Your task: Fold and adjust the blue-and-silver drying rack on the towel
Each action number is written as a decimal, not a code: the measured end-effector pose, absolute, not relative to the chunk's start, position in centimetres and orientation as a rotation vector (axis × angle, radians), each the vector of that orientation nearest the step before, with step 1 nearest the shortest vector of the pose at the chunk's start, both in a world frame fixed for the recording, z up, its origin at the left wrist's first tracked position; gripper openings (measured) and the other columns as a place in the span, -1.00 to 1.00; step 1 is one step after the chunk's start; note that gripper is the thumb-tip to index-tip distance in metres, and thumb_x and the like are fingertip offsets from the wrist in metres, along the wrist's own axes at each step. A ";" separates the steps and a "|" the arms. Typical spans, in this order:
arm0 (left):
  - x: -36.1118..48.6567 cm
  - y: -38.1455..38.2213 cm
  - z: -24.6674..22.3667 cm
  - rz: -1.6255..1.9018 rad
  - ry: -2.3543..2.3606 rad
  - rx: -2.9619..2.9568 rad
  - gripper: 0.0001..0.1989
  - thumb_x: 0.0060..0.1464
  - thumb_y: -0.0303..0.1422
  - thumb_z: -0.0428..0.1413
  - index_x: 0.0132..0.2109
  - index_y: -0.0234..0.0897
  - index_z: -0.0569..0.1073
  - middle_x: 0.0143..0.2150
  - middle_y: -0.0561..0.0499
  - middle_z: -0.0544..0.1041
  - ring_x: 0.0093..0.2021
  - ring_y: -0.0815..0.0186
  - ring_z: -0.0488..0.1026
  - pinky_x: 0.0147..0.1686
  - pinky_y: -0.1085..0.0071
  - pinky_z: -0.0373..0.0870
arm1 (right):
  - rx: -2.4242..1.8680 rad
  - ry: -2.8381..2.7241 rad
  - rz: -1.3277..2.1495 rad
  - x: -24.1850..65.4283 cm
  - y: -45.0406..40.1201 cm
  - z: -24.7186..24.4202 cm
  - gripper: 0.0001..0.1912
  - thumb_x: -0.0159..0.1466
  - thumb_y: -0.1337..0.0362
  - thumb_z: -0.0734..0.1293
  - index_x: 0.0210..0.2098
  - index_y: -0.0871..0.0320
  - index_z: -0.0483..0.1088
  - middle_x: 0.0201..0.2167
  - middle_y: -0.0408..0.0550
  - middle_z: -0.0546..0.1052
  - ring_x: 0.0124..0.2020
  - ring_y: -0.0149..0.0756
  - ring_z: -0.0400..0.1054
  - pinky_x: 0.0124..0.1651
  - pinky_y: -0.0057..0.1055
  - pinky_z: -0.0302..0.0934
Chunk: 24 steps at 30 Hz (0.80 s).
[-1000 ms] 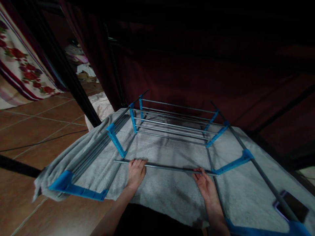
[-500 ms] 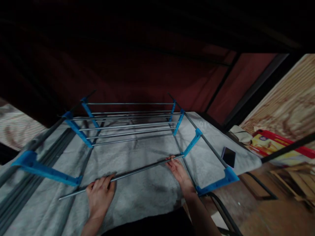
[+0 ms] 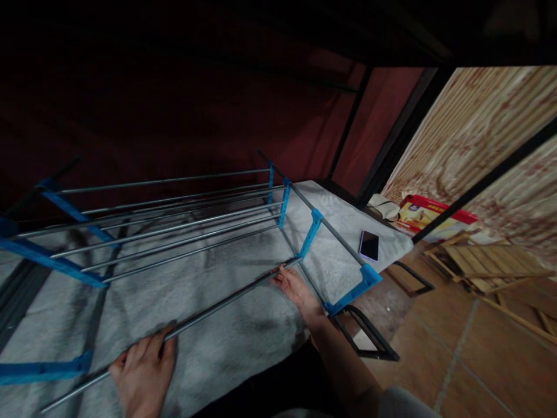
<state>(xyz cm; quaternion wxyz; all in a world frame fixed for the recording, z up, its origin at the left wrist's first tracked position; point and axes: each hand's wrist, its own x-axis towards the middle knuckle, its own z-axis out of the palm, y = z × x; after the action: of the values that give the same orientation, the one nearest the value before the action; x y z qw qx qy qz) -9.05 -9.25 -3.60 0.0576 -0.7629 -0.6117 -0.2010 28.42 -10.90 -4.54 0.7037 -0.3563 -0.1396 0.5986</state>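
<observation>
A grey metal tube (image 3: 221, 303) slants across the front of a partly built rack of tubes and blue plastic brackets. My left hand (image 3: 145, 368) is wrapped over its nearer part, leaving the left end sticking out past the hand. My right hand (image 3: 292, 285) pinches the tube close to its far end, which meets the lower end of a blue bracket (image 3: 310, 235); whether it sits inside the socket I cannot tell. Behind, several crossbars (image 3: 195, 235) span between the left blue bracket (image 3: 56, 264) and the right blue bracket (image 3: 284, 203).
The rack lies on a grey blanket (image 3: 243, 348). A phone (image 3: 369, 245) rests on the blanket at the right. Another blue bracket (image 3: 354, 290) stands at the near right corner. Beyond the bed's edge are a red and yellow box (image 3: 429, 213), wooden slats (image 3: 496, 264) and a tiled floor (image 3: 435, 342).
The camera view has turned to the right, so the rack appears further left and more floor shows. Both hands keep their hold on the tube, its far end still against the bracket.
</observation>
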 end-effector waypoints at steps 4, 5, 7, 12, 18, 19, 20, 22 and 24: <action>-9.1 -9.2 -3.7 -0.609 -1.889 -2.285 -0.43 0.35 -0.11 -0.27 -0.04 -0.28 0.58 -0.11 -0.21 0.67 -0.06 0.02 0.54 0.13 0.04 0.21 | -0.791 -0.329 1.322 28.5 -10.8 -4.6 -0.74 0.11 0.10 0.65 -0.37 -0.03 0.53 -0.31 -0.17 0.63 -0.24 -0.28 0.53 -0.10 -0.30 0.50; -9.1 -9.2 -3.7 -0.613 -1.885 -2.289 -0.43 0.35 -0.11 -0.26 -0.03 -0.28 0.59 -0.11 -0.21 0.67 -0.06 0.01 0.54 0.12 0.04 0.21 | -0.792 -0.336 1.320 28.5 -10.8 -4.5 -0.76 0.12 0.10 0.64 -0.37 -0.05 0.54 -0.31 -0.18 0.63 -0.23 -0.28 0.54 -0.08 -0.29 0.50; -9.1 -9.2 -3.6 -0.608 -1.874 -2.301 -0.42 0.34 -0.10 -0.26 -0.02 -0.30 0.59 -0.11 -0.22 0.67 -0.07 0.00 0.55 0.11 0.03 0.22 | -0.795 -0.351 1.319 28.5 -10.9 -4.5 -0.78 0.15 0.08 0.63 -0.36 -0.07 0.55 -0.30 -0.16 0.64 -0.20 -0.25 0.56 -0.03 -0.26 0.50; -9.0 -9.2 -3.2 -0.567 -1.931 -2.276 -0.39 0.34 -0.09 -0.28 -0.01 -0.29 0.59 -0.13 -0.22 0.67 -0.06 0.00 0.55 0.12 0.03 0.24 | -0.790 -0.374 1.327 28.6 -10.9 -4.5 -0.76 0.13 0.05 0.62 -0.29 -0.07 0.58 -0.24 -0.09 0.65 -0.10 -0.16 0.57 0.12 -0.20 0.47; -9.0 -9.2 -3.0 -0.546 -1.890 -2.324 -0.39 0.36 -0.12 -0.29 -0.01 -0.32 0.59 -0.12 -0.23 0.67 -0.06 -0.01 0.55 0.11 0.03 0.25 | -0.759 -0.369 1.300 28.5 -10.9 -4.9 -0.72 0.13 0.08 0.62 -0.23 -0.05 0.55 -0.22 -0.16 0.65 -0.10 -0.25 0.55 0.15 -0.25 0.44; -9.1 -9.2 -3.1 -0.552 -1.879 -2.329 -0.40 0.36 -0.12 -0.29 -0.01 -0.32 0.59 -0.12 -0.23 0.67 -0.06 -0.02 0.55 0.11 0.02 0.25 | -0.757 -0.366 1.292 28.5 -10.8 -4.9 -0.72 0.14 0.08 0.62 -0.23 -0.05 0.55 -0.22 -0.17 0.64 -0.11 -0.27 0.55 0.13 -0.27 0.44; -9.1 -9.2 -3.1 -0.558 -1.871 -2.332 -0.40 0.36 -0.13 -0.28 -0.01 -0.32 0.59 -0.13 -0.23 0.67 -0.06 -0.03 0.55 0.11 0.01 0.25 | -0.756 -0.362 1.284 28.5 -10.8 -5.0 -0.72 0.14 0.07 0.62 -0.23 -0.06 0.55 -0.22 -0.18 0.64 -0.12 -0.28 0.54 0.11 -0.29 0.44; -9.1 -9.1 -3.2 -0.571 -1.857 -2.334 -0.39 0.35 -0.12 -0.28 -0.02 -0.34 0.60 -0.13 -0.24 0.68 -0.07 -0.05 0.55 0.12 -0.01 0.25 | -0.753 -0.356 1.270 28.5 -10.7 -5.1 -0.71 0.13 0.06 0.63 -0.24 -0.07 0.54 -0.23 -0.19 0.64 -0.12 -0.28 0.54 0.09 -0.30 0.45; -9.0 -9.1 -3.3 -0.581 -1.846 -2.335 -0.39 0.35 -0.12 -0.28 -0.02 -0.35 0.60 -0.13 -0.25 0.67 -0.07 -0.06 0.55 0.12 -0.02 0.25 | -0.751 -0.352 1.263 28.4 -10.7 -5.1 -0.70 0.11 0.05 0.63 -0.26 -0.07 0.54 -0.25 -0.20 0.64 -0.13 -0.28 0.54 0.07 -0.31 0.45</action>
<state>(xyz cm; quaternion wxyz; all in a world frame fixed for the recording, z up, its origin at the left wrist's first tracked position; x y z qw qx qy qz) -9.01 -9.12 -3.30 0.0543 -0.7687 -0.6079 -0.1914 28.43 -10.65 -5.06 0.7281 -0.3407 -0.1597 0.5730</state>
